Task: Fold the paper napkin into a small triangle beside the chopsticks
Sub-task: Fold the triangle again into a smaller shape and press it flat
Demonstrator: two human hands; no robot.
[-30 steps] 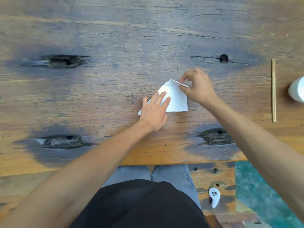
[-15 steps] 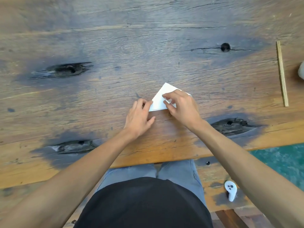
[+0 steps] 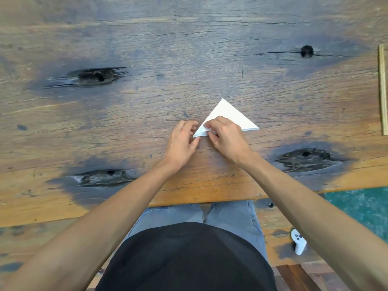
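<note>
Napkin (image 3: 227,114) lies as a flat triangle mid-desk (image 3: 147,49), chopsticks (image 3: 383,89) well apart at 3 o'clock. Right hand (image 3: 225,136) fingers pinch its left corner; left hand (image 3: 182,141) fingers curl together, thumb at the tip. Likely creasing; next move needs another fold.

Both bare forearms entered from the lower corners of the frame and converged just right of centre. Left hand (image 3: 182,141) lay knuckles-up, fingers curled, thumb tip out toward the right hand. Right hand (image 3: 225,134) was arched, fingertips (image 3: 206,125) bent down and pressing. Hands nearly touching.
</note>
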